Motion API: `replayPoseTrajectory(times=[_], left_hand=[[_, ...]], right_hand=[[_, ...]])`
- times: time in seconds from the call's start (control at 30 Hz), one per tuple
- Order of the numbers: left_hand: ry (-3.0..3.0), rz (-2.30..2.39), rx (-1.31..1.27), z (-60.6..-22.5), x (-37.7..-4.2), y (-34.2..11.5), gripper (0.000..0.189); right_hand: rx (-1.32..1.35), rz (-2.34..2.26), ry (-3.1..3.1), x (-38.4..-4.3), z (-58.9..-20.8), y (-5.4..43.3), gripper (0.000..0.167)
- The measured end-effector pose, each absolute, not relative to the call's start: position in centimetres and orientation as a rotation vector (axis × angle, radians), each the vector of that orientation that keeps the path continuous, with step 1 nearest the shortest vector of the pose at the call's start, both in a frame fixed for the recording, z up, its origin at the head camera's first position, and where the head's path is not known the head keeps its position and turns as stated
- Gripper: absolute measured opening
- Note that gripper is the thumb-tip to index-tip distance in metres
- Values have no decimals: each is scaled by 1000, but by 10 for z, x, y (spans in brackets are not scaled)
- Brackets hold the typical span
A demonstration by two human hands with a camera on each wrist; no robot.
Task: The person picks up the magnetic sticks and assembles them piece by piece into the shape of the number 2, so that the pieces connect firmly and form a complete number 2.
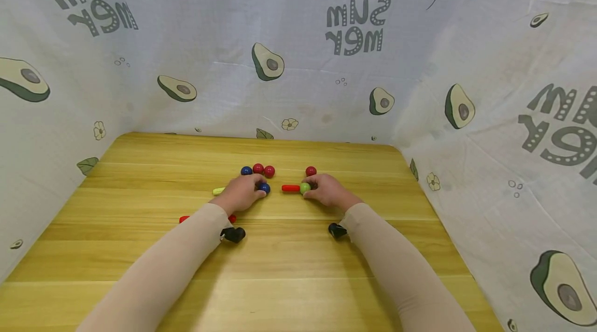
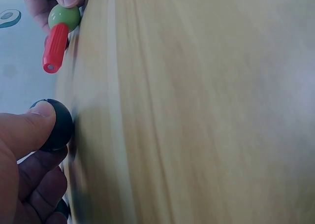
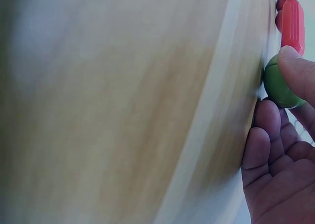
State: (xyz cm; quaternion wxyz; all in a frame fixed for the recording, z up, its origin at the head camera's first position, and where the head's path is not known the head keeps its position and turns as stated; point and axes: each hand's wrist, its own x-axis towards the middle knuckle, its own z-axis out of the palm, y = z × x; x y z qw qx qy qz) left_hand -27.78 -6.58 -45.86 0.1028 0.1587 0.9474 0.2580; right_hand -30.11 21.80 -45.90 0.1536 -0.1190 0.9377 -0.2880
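My left hand [image 1: 240,193] pinches a dark blue ball [image 1: 265,188] between thumb and fingers; in the left wrist view the thumb lies over the ball [image 2: 60,125]. To its right, my right hand [image 1: 328,190] pinches a light green ball [image 1: 304,188]. A ridged red stick [image 1: 290,188] is joined to the green ball and points left toward the blue one, with a gap between them. The right wrist view shows the thumb on the green ball [image 3: 278,83], where the red stick [image 3: 294,24] meets it.
Behind the left hand sit a blue ball [image 1: 246,171] and two red balls [image 1: 258,168]. Another red ball [image 1: 311,171] lies behind the right hand. A yellow-green stick [image 1: 217,191] and red pieces [image 1: 184,219] are partly hidden by the left arm. Printed cloth [image 1: 317,99] surrounds the wooden table [image 1: 280,290].
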Motion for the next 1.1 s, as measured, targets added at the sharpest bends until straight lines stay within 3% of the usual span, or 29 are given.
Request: replayPoseTrajectory(times=[1.1], left_hand=[[2819, 751, 527, -465, -283, -36, 43]], right_hand=[[-298, -810, 2701, -301, -458, 211, 42]])
